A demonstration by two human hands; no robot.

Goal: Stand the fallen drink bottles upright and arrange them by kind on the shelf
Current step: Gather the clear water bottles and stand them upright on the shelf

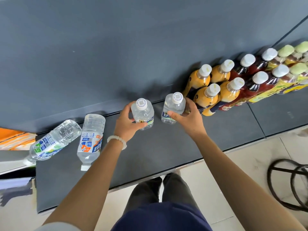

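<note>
- Left hand [126,124] grips one upright clear plastic water bottle with a white cap [142,114]; right hand [188,117] grips another [173,108].
- Two clear bottles lie fallen at left: an orange-labelled bottle [90,139] and a green-labelled bottle [53,140].
- All rest on the dark grey shelf [166,147].
- Orange juice bottles [210,90] stand beyond, against the grey back panel [116,47].

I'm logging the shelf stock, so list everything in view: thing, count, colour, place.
Upright clear bottles: two, white caps; one in the left grip, one in the right, on the shelf.
Fallen clear bottles: two, far left; one orange-labelled, one green-labelled.
Orange drink bottles: four, white caps, right of the clear ones.
Dark red drink bottles: four, white caps, further right.
Green-capped bottles: at least three, far right.
Black hoops: on the floor, right.
Bracelet: one, white, left wrist.
Left hand, right hand: each gripping a bottle.
</note>
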